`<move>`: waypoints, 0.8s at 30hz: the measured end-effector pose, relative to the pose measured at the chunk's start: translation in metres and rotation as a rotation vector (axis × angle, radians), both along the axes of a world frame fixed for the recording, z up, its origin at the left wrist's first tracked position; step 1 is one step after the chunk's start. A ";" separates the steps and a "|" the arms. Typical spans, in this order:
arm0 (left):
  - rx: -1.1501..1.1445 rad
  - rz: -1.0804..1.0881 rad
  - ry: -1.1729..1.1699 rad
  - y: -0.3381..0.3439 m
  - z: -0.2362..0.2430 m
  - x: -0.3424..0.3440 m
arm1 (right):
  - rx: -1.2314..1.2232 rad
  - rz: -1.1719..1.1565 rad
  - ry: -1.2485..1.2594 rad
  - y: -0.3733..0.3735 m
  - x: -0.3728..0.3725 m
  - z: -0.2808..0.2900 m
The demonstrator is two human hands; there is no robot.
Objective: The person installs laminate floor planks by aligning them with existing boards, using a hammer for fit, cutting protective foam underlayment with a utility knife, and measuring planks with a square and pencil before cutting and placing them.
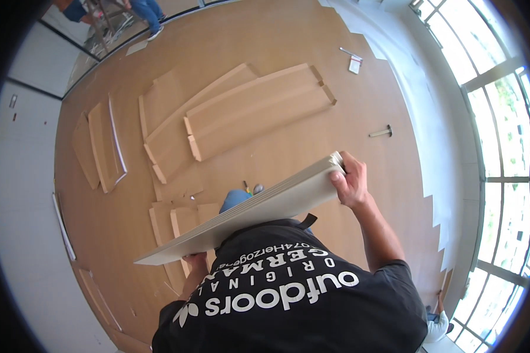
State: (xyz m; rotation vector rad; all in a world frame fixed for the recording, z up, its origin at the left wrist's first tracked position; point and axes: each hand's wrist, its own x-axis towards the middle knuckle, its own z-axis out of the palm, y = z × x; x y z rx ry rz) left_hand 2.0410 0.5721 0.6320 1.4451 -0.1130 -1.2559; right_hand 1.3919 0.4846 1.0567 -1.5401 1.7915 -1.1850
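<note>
A stack of long pale grey boards [277, 194] crosses in front of my waist, tilted, with its right end higher in the picture. My right hand [350, 179] is closed on that right end, thumb on the near face and fingers wrapped round the far side. My left hand [195, 259] grips the lower edge toward the left end, its fingers partly hidden behind the boards. My knee in blue jeans [234, 199] shows just beyond the stack, beside a small grey tool head [258, 188] on the brown floor [288, 129].
Opened flat cartons [259, 106] and narrow cardboard pieces [103, 147] lie ahead and left. A hammer [381, 132] and small white pack [354, 63] lie right, near white sheeting [406, 70]. One person [147, 15] stands top left; another [437, 323] works by the windows.
</note>
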 end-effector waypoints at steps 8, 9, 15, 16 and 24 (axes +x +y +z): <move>-0.073 -0.076 0.383 -0.243 -0.048 -0.225 | -0.330 -0.119 0.165 -0.080 -0.163 -0.012; -0.071 -0.082 0.412 -0.270 -0.043 -0.252 | -0.318 -0.157 0.220 -0.098 -0.182 0.000; -0.045 -0.153 0.534 -0.412 -0.009 -0.403 | -0.249 -0.353 0.343 -0.153 -0.285 0.053; -0.046 -0.171 0.547 -0.436 -0.006 -0.430 | -0.220 -0.389 0.306 -0.155 -0.306 0.053; -0.026 -0.250 0.543 -0.589 -0.006 -0.599 | -0.283 -0.529 0.293 -0.243 -0.477 0.035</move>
